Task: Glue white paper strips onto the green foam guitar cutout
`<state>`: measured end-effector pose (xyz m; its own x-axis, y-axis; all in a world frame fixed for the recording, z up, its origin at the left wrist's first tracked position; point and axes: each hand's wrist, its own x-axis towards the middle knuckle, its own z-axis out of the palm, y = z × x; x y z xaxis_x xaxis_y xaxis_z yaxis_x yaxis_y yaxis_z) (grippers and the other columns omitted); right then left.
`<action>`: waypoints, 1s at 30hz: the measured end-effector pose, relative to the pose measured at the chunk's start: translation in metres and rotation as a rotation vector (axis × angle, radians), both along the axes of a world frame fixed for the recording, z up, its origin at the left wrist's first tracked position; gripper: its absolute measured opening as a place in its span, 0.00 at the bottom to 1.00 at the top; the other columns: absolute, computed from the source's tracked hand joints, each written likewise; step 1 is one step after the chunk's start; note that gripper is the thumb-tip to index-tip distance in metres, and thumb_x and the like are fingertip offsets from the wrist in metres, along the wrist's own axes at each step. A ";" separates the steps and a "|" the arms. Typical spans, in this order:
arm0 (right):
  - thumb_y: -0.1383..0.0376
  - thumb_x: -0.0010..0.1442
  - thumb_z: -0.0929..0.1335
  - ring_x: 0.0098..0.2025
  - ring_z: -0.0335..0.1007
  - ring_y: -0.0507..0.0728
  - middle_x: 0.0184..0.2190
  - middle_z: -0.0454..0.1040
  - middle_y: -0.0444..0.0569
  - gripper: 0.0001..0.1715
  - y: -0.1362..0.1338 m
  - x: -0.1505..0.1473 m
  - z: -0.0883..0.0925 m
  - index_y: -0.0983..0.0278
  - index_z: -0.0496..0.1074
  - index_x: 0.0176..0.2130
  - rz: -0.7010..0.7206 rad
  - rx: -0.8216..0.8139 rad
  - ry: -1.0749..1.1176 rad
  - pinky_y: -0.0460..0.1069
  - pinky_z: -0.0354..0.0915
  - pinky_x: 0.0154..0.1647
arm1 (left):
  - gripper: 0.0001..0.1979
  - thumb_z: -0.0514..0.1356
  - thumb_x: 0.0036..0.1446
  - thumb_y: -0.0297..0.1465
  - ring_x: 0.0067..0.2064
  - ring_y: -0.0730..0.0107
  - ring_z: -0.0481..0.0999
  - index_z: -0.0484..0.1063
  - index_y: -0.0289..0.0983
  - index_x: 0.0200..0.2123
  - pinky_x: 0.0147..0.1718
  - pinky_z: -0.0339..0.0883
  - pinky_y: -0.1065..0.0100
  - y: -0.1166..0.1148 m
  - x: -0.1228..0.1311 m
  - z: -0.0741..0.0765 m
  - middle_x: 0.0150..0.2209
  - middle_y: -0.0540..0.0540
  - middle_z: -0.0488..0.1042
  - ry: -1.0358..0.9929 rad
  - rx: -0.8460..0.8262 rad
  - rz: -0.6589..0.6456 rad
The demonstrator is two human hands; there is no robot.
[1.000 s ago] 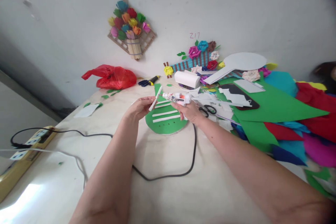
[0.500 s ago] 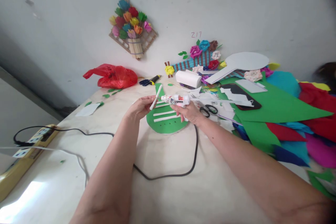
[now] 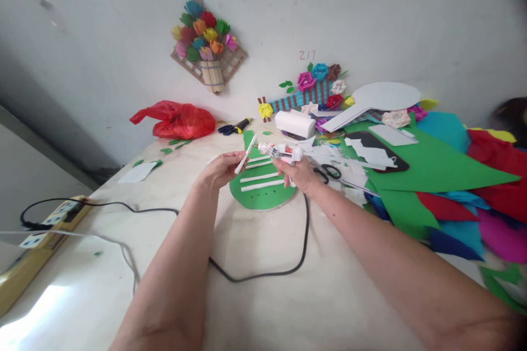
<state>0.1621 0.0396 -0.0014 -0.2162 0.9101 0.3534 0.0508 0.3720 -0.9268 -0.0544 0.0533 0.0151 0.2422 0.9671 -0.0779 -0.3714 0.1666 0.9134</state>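
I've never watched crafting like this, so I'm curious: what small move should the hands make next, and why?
I'd probably slide the glue gun along the white strip: the left hand holds the strip up, the right hand aims the gun at it, and similar strips lie on the green cutout. Any glue is too small to see.

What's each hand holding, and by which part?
Left hand: narrow white paper-like strip, by its lower half. Right hand: white plastic glue gun, by its handle.
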 end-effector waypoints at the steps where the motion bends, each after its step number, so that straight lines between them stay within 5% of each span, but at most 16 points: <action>1: 0.53 0.48 0.68 0.14 0.60 0.47 0.19 0.66 0.41 0.20 0.001 0.000 0.000 0.67 0.69 0.33 -0.001 0.001 0.003 0.41 0.57 0.08 | 0.04 0.59 0.48 0.19 0.24 0.76 0.71 0.74 0.26 0.29 0.23 0.66 0.77 0.000 0.000 0.000 0.24 0.43 0.73 -0.009 -0.005 0.001; 30: 0.56 0.46 0.70 0.14 0.59 0.48 0.19 0.67 0.44 0.17 -0.008 -0.007 0.003 0.69 0.71 0.30 0.089 -0.052 -0.083 0.43 0.55 0.08 | 0.07 0.54 0.52 0.17 0.22 0.79 0.69 0.70 0.28 0.28 0.21 0.66 0.80 0.003 0.003 -0.001 0.22 0.46 0.69 -0.198 -0.056 0.089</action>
<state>0.1554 0.0315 0.0016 -0.3235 0.9027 0.2835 0.0975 0.3299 -0.9390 -0.0511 0.0559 0.0139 0.1716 0.9809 -0.0917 -0.5580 0.1735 0.8115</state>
